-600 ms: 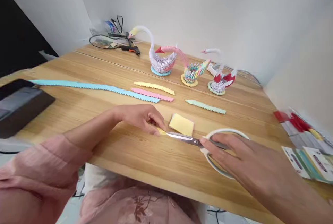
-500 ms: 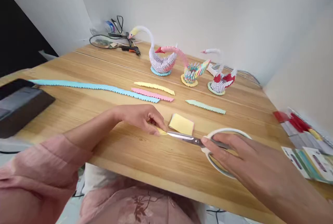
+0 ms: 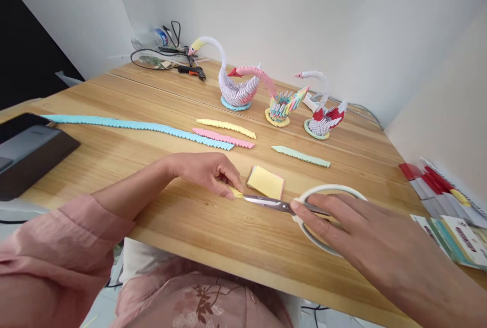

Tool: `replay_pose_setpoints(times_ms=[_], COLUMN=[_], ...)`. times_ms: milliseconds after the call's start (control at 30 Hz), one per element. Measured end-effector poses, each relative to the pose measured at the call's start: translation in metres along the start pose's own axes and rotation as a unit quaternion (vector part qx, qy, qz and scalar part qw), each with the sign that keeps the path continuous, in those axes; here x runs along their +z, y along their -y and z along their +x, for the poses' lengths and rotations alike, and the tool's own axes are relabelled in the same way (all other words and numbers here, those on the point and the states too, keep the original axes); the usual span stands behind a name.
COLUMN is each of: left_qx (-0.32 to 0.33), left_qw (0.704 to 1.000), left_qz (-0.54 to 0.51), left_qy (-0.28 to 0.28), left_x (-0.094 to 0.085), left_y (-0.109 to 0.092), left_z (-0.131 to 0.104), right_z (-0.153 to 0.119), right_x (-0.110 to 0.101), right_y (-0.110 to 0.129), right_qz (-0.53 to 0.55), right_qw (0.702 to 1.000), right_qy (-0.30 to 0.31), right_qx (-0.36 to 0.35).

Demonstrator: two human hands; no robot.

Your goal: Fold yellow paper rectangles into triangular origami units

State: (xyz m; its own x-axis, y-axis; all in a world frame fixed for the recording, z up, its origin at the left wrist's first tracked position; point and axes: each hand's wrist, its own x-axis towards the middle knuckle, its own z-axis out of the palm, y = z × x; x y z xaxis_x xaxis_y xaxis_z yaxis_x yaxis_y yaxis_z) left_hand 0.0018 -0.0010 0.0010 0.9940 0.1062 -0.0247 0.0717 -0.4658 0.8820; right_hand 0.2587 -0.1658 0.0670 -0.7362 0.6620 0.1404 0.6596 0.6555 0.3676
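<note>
My left hand (image 3: 213, 173) pinches a small folded piece of yellow paper (image 3: 237, 192) just above the table. White-handled scissors (image 3: 268, 202) are in my right hand (image 3: 353, 221), with fingers through the loops. Their blades look closed, and the tip reaches the edge of the yellow piece. Behind the blades lies a stack of square paper (image 3: 266, 182), yellow on top with pink showing at the edge. Most of the yellow piece is hidden by my left fingers.
Folded-paper strips in blue (image 3: 144, 127), yellow (image 3: 226, 127), pink (image 3: 224, 138) and green (image 3: 300, 156) lie beyond my hands. Three paper swans (image 3: 238, 89) stand at the back. A dark device (image 3: 38, 153) sits left, a glue gun (image 3: 190, 70) back left, paper packs (image 3: 456, 239) right.
The scissors and my right hand have shifted very slightly left and up. My left hand stays in place, still pinching the yellow paper.
</note>
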Motion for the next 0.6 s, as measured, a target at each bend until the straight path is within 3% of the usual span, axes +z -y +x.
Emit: replay_pose_setpoints(times_ms=[600], left_qx=[0.0], left_qw=[1.0], left_qz=[0.0], left_qy=[-0.003], left_x=[-0.001], left_y=[-0.002], left_z=[0.001], right_z=[0.015], right_x=[-0.014], right_y=[-0.003], right_qz=[-0.031], right_qw=[0.999], right_qy=[-0.015], right_qx=[-0.037])
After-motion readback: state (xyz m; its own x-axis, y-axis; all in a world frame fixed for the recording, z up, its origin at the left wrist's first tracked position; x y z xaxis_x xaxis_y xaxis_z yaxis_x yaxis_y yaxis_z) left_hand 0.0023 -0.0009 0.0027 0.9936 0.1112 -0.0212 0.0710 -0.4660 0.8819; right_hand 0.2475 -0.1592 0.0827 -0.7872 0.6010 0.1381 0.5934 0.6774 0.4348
